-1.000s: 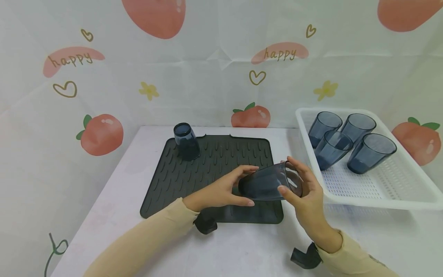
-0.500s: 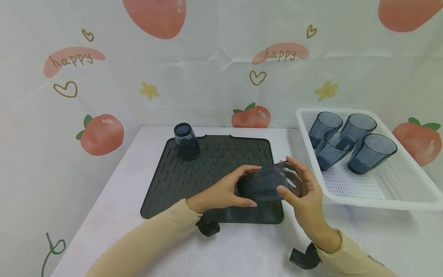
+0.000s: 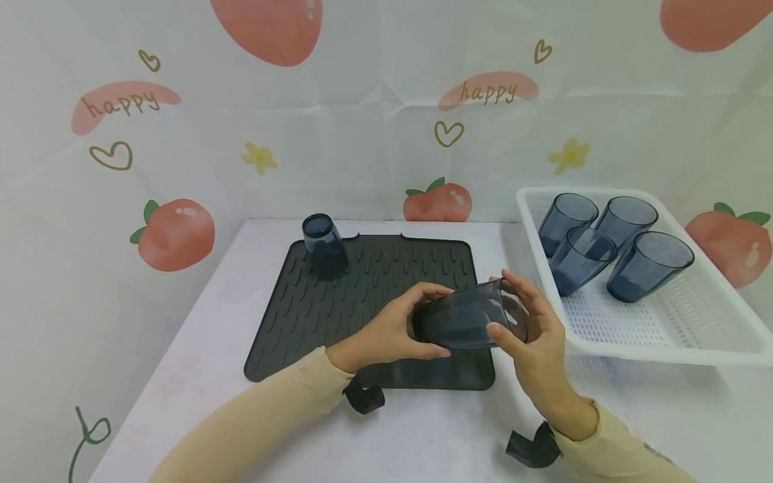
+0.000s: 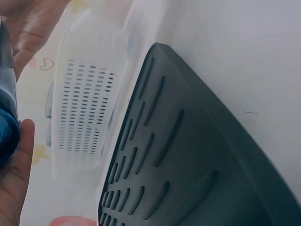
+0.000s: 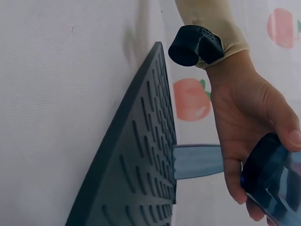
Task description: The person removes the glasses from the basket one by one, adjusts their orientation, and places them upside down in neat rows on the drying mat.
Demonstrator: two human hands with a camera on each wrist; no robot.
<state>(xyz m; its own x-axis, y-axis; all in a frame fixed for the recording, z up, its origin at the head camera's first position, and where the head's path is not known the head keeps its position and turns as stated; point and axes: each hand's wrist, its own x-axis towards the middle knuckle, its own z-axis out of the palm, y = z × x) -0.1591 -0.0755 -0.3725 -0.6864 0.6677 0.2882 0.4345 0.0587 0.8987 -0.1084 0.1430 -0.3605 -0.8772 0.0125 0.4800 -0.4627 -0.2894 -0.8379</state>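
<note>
Change: almost none vs 1 s ago | glass (image 3: pixel 455 322): lower centre-right, sideways over dark mat (image 3: pixel 323 308) | left hand (image 3: pixel 401 329) + right hand (image 3: pixel 537 339): fingers gripping opposite ends | work: seemingly paused mid-hold

In 1 second, the left of the hands (image 3: pixel 389 330) edged slightly farther over the held glass (image 3: pixel 459 318).
</note>
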